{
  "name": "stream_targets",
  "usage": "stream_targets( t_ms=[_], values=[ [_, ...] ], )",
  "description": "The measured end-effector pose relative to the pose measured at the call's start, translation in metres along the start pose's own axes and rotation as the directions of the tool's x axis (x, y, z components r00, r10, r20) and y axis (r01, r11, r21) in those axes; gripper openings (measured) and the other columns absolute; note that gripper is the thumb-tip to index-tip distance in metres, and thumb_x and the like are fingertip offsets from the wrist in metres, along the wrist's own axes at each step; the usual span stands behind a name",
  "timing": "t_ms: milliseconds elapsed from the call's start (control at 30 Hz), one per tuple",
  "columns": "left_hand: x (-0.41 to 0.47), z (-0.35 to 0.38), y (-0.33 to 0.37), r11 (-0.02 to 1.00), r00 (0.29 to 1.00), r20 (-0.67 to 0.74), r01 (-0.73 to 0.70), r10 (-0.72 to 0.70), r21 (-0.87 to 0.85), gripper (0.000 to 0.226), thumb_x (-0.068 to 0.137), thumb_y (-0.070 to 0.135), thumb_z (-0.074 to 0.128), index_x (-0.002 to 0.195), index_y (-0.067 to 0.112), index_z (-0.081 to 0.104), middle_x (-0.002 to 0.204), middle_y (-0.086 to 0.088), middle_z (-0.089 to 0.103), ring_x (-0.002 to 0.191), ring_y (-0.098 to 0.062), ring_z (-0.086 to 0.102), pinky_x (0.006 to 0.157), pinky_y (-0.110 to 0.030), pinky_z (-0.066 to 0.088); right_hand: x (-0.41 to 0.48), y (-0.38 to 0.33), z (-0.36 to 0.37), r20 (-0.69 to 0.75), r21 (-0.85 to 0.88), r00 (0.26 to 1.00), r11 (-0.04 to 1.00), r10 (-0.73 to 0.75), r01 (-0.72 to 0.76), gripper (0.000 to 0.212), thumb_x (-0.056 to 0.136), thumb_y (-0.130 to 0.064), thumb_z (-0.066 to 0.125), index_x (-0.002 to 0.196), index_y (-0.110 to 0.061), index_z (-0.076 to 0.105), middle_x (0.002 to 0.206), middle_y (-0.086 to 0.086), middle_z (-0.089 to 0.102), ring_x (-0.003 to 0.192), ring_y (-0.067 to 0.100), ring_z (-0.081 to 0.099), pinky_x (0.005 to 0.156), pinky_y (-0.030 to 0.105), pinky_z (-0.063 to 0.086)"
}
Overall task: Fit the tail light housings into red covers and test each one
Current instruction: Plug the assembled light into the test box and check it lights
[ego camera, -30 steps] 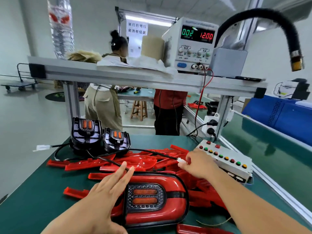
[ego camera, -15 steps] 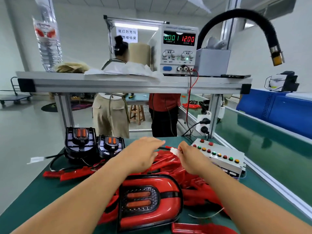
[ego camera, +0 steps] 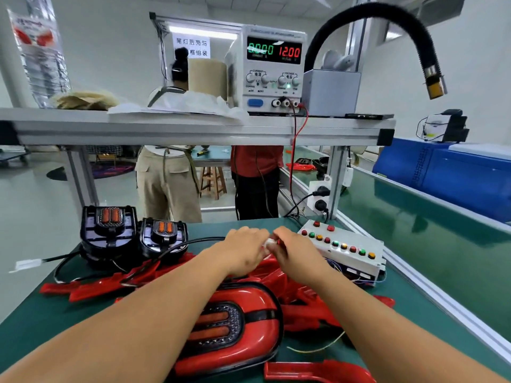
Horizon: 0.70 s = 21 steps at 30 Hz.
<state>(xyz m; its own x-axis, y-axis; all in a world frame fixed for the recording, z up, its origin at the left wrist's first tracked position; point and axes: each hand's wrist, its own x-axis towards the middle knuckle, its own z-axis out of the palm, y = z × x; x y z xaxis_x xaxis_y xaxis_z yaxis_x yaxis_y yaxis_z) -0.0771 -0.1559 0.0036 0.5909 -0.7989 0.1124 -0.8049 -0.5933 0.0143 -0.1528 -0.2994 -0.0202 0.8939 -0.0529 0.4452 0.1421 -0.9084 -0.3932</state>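
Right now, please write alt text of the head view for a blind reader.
The left hand and right hand pinch a small white connector above red covers, beside a button box. An assembled tail light lies nearer; two black housings stand at left.

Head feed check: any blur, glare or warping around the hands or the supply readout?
Head view: wide-angle warping slants the legs of the shelf; the hanging bag top left is smeared; the power supply digits read clearly; the white connector between left hand and right hand is a washed-out blur; the green belt on the right shows soft reflections.
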Motion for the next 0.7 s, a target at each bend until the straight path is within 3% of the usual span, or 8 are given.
stream_targets(
  t_ms=[100,200,300,367,467,567,633,700],
  values=[
    [-0.001,0.004,-0.007,1.0,1.0,-0.007,0.004,-0.004,-0.002,0.025,0.101,0.044,0.038,0.106,0.021,0.047,0.119,-0.005,0.057,0.111,-0.027,0.046,0.083,-0.038,0.027,0.0,0.003,0.0,-0.003,-0.004,1.0,1.0,0.031,-0.031,0.026,0.096,-0.038,0.056,0.102,-0.013,0.057,0.087,0.003,0.064,0.079,0.02,0.056,0.064,0.031,0.036],
    [-0.004,0.009,-0.014,0.999,1.0,0.021,0.013,-0.014,0.044,0.034,0.101,0.052,0.032,0.109,0.023,0.049,0.115,-0.003,0.055,0.108,-0.026,0.044,0.085,-0.038,0.027,0.001,0.009,-0.004,0.043,-0.005,0.995,0.996,0.086,-0.085,0.028,0.09,-0.048,0.061,0.099,-0.022,0.055,0.082,-0.01,0.056,0.08,0.013,0.053,0.063,0.028,0.033],
    [-0.004,0.007,-0.014,1.0,1.0,0.004,0.017,-0.017,0.007,0.028,0.102,0.04,0.037,0.12,0.024,0.049,0.118,-0.003,0.052,0.112,-0.026,0.044,0.085,-0.037,0.028,-0.002,0.012,-0.004,0.083,-0.104,0.987,0.987,0.134,-0.125,0.05,0.087,-0.06,0.057,0.122,-0.024,0.052,0.11,-0.008,0.058,0.106,0.017,0.054,0.087,0.032,0.033],
    [-0.004,-0.003,-0.014,0.997,0.999,-0.034,-0.023,0.021,-0.071,0.028,0.101,0.027,0.042,0.129,0.027,0.049,0.121,-0.002,0.052,0.114,-0.024,0.044,0.09,-0.037,0.034,-0.004,0.01,-0.002,0.051,-0.208,0.99,0.971,0.13,-0.117,0.063,0.088,-0.064,0.052,0.138,-0.027,0.043,0.132,-0.005,0.047,0.125,0.017,0.04,0.1,0.037,0.024],
    [-0.009,-0.032,-0.017,0.983,0.987,-0.144,-0.089,0.066,-0.159,0.033,0.1,0.015,0.045,0.128,0.028,0.054,0.119,0.001,0.058,0.111,-0.02,0.051,0.093,-0.035,0.042,-0.008,-0.006,-0.004,0.017,-0.155,0.999,0.987,0.041,-0.038,0.054,0.09,-0.056,0.056,0.132,-0.023,0.051,0.122,-0.002,0.05,0.115,0.017,0.046,0.101,0.036,0.034],
    [-0.019,-0.071,-0.021,0.981,0.956,-0.278,-0.136,0.094,-0.136,0.027,0.098,0.016,0.052,0.12,0.028,0.061,0.111,0.004,0.067,0.102,-0.019,0.059,0.088,-0.035,0.047,-0.016,-0.029,-0.005,0.257,0.02,0.965,0.999,-0.046,0.043,0.043,0.086,-0.056,0.063,0.112,-0.021,0.065,0.102,-0.005,0.058,0.091,0.01,0.055,0.087,0.029,0.046],
    [-0.029,-0.094,-0.022,0.975,0.928,-0.361,-0.16,0.094,-0.157,0.026,0.095,0.014,0.057,0.117,0.027,0.063,0.105,0.004,0.07,0.097,-0.019,0.062,0.085,-0.033,0.048,-0.021,-0.04,0.001,0.435,-0.007,0.899,0.999,-0.045,0.053,0.056,0.082,-0.063,0.062,0.122,-0.023,0.061,0.116,-0.002,0.058,0.106,0.013,0.054,0.096,0.031,0.044],
    [-0.04,-0.115,-0.022,0.959,0.892,-0.45,-0.168,0.048,-0.23,0.026,0.093,0.011,0.06,0.116,0.022,0.063,0.098,0.005,0.068,0.094,-0.02,0.062,0.081,-0.028,0.046,-0.023,-0.046,0.009,0.506,-0.091,0.862,0.993,-0.018,0.074,0.066,0.082,-0.067,0.06,0.133,-0.027,0.053,0.13,0.001,0.053,0.122,0.019,0.045,0.107,0.04,0.034]
  ],
)
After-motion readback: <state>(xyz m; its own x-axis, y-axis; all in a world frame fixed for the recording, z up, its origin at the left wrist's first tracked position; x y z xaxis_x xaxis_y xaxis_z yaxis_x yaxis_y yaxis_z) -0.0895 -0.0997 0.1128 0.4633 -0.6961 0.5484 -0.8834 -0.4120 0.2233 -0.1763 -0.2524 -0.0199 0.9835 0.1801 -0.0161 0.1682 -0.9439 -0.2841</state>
